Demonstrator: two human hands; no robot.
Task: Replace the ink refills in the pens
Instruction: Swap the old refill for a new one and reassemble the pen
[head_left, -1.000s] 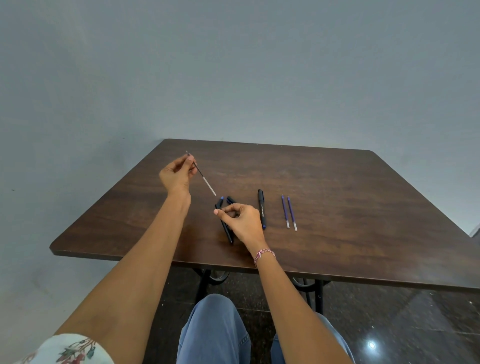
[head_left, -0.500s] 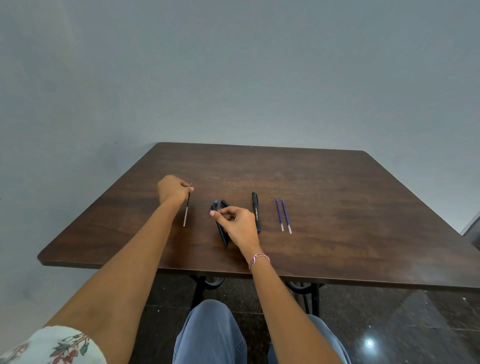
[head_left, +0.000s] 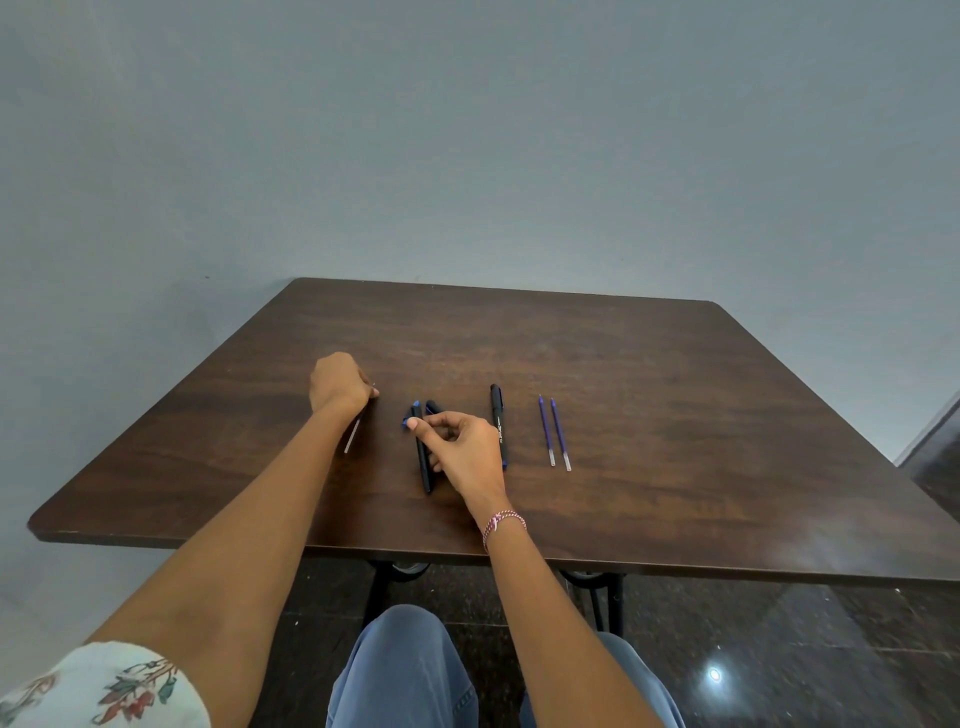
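one spent refill (head_left: 353, 435): thin pale plastic tube, set aside at 9 o'clock of the barrel; left hand (head_left: 336, 382) pinches its far end.
black plastic pen barrel (head_left: 426, 478): right hand (head_left: 462, 447) grips it, likely awaiting fresh ink.
two slim blue refills (head_left: 546, 431): at 3 o'clock, past black capped pen (head_left: 497, 423).
change: tube held raised a second ago, now lowered.

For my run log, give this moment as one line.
left hand: grips pale refill | right hand: holds dark pen | black pen, blue refills: on table

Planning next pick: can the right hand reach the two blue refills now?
Likely yes: blue refills lie uncovered, only a flat black pen between; though the right hand holds pen parts.
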